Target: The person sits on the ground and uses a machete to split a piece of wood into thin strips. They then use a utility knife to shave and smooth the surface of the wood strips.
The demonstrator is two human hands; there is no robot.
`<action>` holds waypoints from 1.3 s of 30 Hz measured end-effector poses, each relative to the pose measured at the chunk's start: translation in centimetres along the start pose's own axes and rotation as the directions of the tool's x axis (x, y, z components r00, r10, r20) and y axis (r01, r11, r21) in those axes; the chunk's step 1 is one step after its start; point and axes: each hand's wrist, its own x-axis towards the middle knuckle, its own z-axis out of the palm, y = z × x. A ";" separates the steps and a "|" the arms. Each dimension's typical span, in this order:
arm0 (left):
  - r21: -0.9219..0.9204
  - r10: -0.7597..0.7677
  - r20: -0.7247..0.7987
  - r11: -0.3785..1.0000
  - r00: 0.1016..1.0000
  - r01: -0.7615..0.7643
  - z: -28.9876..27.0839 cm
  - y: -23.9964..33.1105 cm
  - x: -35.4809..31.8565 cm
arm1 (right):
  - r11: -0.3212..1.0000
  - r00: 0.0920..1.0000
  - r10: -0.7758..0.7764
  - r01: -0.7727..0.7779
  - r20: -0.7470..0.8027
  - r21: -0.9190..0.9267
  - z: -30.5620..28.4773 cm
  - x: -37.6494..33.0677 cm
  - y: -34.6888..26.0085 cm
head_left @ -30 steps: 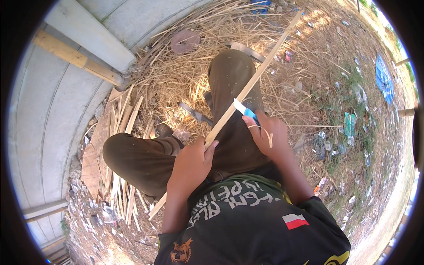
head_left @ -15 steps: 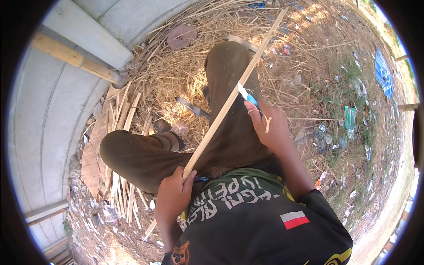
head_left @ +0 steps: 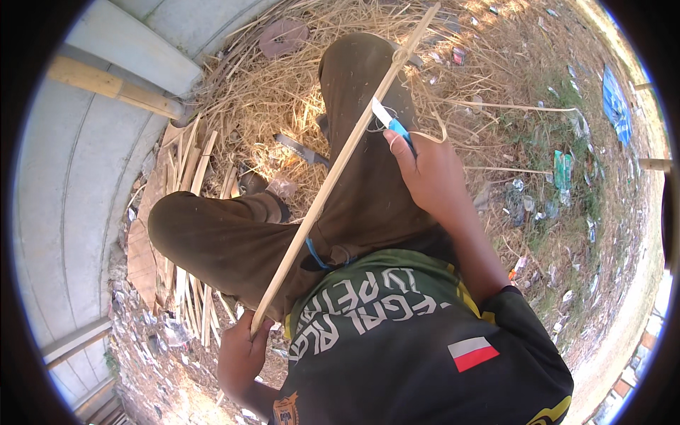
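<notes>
A long pale strip of wood or bamboo (head_left: 320, 198) runs slantwise across my lap, over my raised right thigh. My left hand (head_left: 239, 355) is closed round its near end, low on the left beside my shirt. In my right hand (head_left: 429, 168) is a knife (head_left: 399, 130) with a blue handle, gripped with the thumb along it. Its light blade meets the strip's right edge above my thigh. A thin curled shaving (head_left: 440, 132) hangs by my right knuckles, and finer curls lie near the blade.
Cut strips (head_left: 200, 301) are piled on the left beside a grey panel wall (head_left: 106, 142). A dark flat blade (head_left: 303, 149) lies among straw and shavings by my legs. A round reddish slab (head_left: 283, 38) sits farther off. Litter and a blue sheet (head_left: 615, 106) lie right.
My left hand has moved down and left, drawing the strip along with it. The knife stays against the strip, slightly farther up and left. More curled shavings show near the blade.
</notes>
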 end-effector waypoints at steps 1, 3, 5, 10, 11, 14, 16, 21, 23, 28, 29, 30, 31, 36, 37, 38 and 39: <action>0.013 -0.014 0.011 1.000 1.000 0.014 -0.3 -0.5 -0.6 | 0.999 0.998 -0.029 0.030 -0.062 0.013 0.2 0.0 0.2; -0.025 -0.023 0.020 0.999 1.000 0.023 -1.1 -0.9 -2.0 | 0.994 0.979 -0.096 0.104 -0.179 0.033 1.2 0.0 0.7; -0.050 -0.026 0.057 0.998 0.998 0.029 -1.9 -2.0 -2.9 | 0.999 0.994 -0.017 0.022 -0.111 0.044 1.0 0.3 0.7; -0.061 -0.088 0.068 0.994 0.994 0.092 -2.5 -3.7 -3.9 | 1.000 0.983 -0.012 0.012 -0.181 -0.002 1.8 -0.2 0.3; -0.061 -0.087 0.052 0.994 0.995 0.090 -2.4 -3.9 -3.5 | 1.000 0.979 -0.019 0.020 -0.202 0.003 2.1 -0.1 0.5; -0.055 -0.087 -0.018 0.995 0.996 0.086 -1.7 -3.8 -2.5 | 0.996 0.992 0.006 0.006 -0.124 0.091 1.0 0.1 0.4; -0.069 -0.061 -0.082 0.996 0.995 0.056 -0.6 -3.3 -1.7 | 0.990 0.998 0.037 -0.030 -0.047 0.135 0.5 0.3 0.5; 0.063 0.081 -0.192 0.996 0.978 -0.071 1.6 -0.2 1.4 | 0.999 0.998 -0.017 0.020 -0.064 0.046 0.2 0.1 0.4; 0.208 0.240 -0.291 0.961 0.926 -0.183 2.6 1.1 3.2 | 1.000 0.999 0.009 -0.008 -0.046 0.021 0.0 0.0 0.2; 0.233 0.445 -0.387 0.895 0.808 -0.381 3.4 6.2 7.8 | 0.998 0.999 -0.038 0.037 -0.020 -0.048 -0.1 0.2 -0.2; 0.255 0.490 -0.407 0.872 0.771 -0.419 3.6 7.0 9.0 | 0.998 0.999 -0.040 0.039 -0.011 -0.056 -0.2 0.2 -0.4; 0.259 0.504 -0.397 0.863 0.767 -0.434 3.6 8.0 10.0 | 0.997 0.999 -0.042 0.042 0.003 -0.060 -0.3 0.3 -0.5; 0.262 0.520 -0.387 0.854 0.762 -0.449 3.5 9.0 11.0 | 0.996 0.999 -0.048 0.049 0.005 -0.073 -0.4 0.3 -0.5; 0.243 0.610 -0.399 0.790 0.684 -0.563 3.9 13.5 15.8 | 0.991 0.997 -0.072 0.073 0.006 -0.113 -0.3 0.4 -0.1; 0.260 0.619 -0.412 0.783 0.669 -0.565 4.1 14.6 16.5 | 0.991 0.997 -0.070 0.071 0.010 -0.111 -0.3 0.5 -0.1; 0.272 0.622 -0.426 0.780 0.657 -0.563 4.4 15.3 17.3 | 0.991 0.997 -0.071 0.073 0.022 -0.112 -0.2 0.6 -0.1; 0.299 0.638 -0.451 0.767 0.624 -0.568 4.8 16.4 18.0 | 0.991 0.997 -0.066 0.069 0.029 -0.114 -0.2 0.6 0.0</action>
